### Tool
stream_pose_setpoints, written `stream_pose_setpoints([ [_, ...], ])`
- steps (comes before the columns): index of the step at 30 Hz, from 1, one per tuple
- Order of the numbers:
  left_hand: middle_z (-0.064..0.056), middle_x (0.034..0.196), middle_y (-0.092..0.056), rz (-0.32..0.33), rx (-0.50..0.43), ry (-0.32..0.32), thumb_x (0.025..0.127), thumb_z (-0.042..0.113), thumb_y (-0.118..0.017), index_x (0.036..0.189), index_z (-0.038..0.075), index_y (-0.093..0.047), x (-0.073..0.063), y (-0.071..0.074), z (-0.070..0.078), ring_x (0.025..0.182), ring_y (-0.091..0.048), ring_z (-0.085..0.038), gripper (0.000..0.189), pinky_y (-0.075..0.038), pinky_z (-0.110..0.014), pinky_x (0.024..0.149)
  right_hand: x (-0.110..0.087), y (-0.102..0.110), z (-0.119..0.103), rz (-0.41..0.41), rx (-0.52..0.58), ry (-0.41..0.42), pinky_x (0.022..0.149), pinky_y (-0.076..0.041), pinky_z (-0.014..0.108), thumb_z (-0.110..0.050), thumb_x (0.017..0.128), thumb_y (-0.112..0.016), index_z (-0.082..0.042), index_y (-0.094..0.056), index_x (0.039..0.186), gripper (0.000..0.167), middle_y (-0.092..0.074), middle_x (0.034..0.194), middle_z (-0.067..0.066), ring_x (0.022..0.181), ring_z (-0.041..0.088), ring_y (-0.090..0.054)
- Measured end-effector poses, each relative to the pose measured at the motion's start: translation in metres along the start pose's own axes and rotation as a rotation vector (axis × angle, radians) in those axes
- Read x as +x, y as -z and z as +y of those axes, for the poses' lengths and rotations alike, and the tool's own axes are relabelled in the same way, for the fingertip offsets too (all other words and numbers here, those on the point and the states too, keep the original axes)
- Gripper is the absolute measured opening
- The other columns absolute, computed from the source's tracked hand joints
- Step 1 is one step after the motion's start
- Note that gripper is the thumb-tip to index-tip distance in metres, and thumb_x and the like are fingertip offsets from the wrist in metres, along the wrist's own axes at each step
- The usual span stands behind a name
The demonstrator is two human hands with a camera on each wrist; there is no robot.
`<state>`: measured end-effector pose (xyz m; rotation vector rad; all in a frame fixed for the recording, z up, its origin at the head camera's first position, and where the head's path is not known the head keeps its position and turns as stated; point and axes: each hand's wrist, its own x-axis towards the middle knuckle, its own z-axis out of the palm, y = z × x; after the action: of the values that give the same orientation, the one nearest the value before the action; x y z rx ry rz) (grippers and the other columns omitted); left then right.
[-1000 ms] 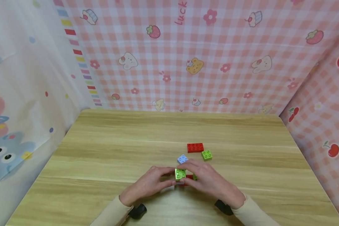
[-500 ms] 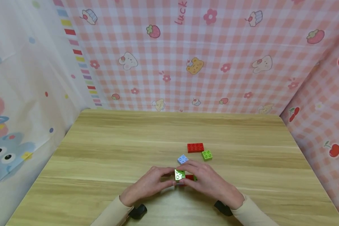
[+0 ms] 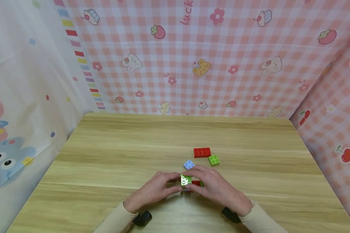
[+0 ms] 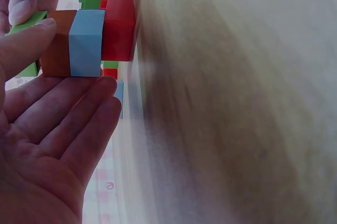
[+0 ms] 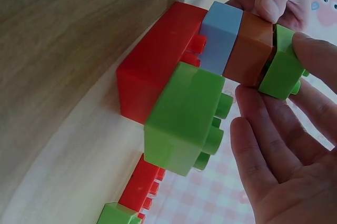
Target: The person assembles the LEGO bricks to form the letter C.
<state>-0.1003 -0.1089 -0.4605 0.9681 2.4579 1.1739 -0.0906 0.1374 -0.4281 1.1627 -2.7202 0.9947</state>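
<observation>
A red brick (image 5: 158, 61) forms the base of a small stack on the table, with a light blue brick (image 5: 224, 34) on one end and a green brick (image 5: 184, 113) on the other. On the blue one sits a brown brick (image 5: 250, 45). My left hand (image 3: 156, 187) holds the brown brick between thumb and fingers, its fingertips reaching along the blue one. At the top, my right hand (image 3: 217, 186) pinches another green brick (image 3: 186, 180). This brick stands slightly tilted, a narrow dark gap showing between it and the brown brick.
Beyond the hands, a loose red brick (image 3: 202, 152), a small green brick (image 3: 214, 160) and a light blue brick (image 3: 189, 164) lie on the wooden table (image 3: 119, 139). Patterned cloth (image 3: 175, 64) hangs behind the table and along both sides.
Both hands stay in place around the stack. Glare on the top face of the upper green brick is stronger than a second ago.
</observation>
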Motion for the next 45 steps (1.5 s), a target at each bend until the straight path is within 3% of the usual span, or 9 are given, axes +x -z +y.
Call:
stream_pose_setpoints([
  [11,-0.002,0.133,-0.069,-0.019,0.006,0.017,0.102,0.029,-0.069,0.134,0.01,-0.068,0.0,0.0014,0.0011,0.124,-0.062,-0.013,0.037,-0.051,-0.033,0.105,0.0011,0.002,0.0017,-0.033,-0.032,-0.009,0.096,-0.057,0.038,-0.031,0.094,-0.078,-0.015,-0.072,0.127,0.036,-0.07,0.126,-0.006,0.116,0.011,-0.065],
  [20,-0.004,0.133,-0.069,-0.013,0.055,0.0,0.102,0.031,-0.069,0.135,0.008,-0.067,-0.0009,0.0015,0.0007,0.123,-0.064,-0.014,0.041,-0.053,-0.033,0.103,0.0012,-0.0009,0.0025,-0.021,-0.037,-0.003,0.097,-0.057,0.039,-0.031,0.092,-0.081,-0.016,-0.073,0.125,0.037,-0.071,0.124,-0.006,0.117,0.011,-0.065],
  [30,-0.005,0.134,-0.069,-0.033,0.057,0.026,0.102,0.03,-0.069,0.136,0.007,-0.066,-0.0001,0.0022,0.0015,0.123,-0.062,-0.012,0.041,-0.053,-0.033,0.103,0.0018,-0.0023,0.0042,-0.011,-0.008,-0.021,0.096,-0.058,0.04,-0.029,0.09,-0.083,-0.016,-0.073,0.123,0.037,-0.072,0.123,-0.006,0.115,0.011,-0.066],
  [36,-0.007,0.134,-0.068,-0.01,0.081,0.011,0.102,0.028,-0.069,0.137,0.005,-0.066,-0.0008,0.0001,0.0022,0.124,-0.063,-0.015,0.042,-0.053,-0.035,0.103,0.0008,-0.0029,0.0008,-0.001,-0.054,-0.028,0.094,-0.058,0.04,-0.029,0.09,-0.083,-0.016,-0.072,0.126,0.04,-0.072,0.126,-0.002,0.114,0.013,-0.067],
  [45,-0.007,0.139,-0.065,-0.013,0.075,0.022,0.1,0.031,-0.071,0.142,0.006,-0.061,-0.0023,-0.0026,0.0056,0.127,-0.062,-0.021,0.049,-0.051,-0.038,0.107,-0.0071,0.0031,0.0005,-0.009,-0.106,-0.076,0.092,-0.059,0.042,-0.045,0.093,-0.075,-0.01,-0.068,0.136,0.056,-0.072,0.128,0.003,0.111,0.016,-0.069],
])
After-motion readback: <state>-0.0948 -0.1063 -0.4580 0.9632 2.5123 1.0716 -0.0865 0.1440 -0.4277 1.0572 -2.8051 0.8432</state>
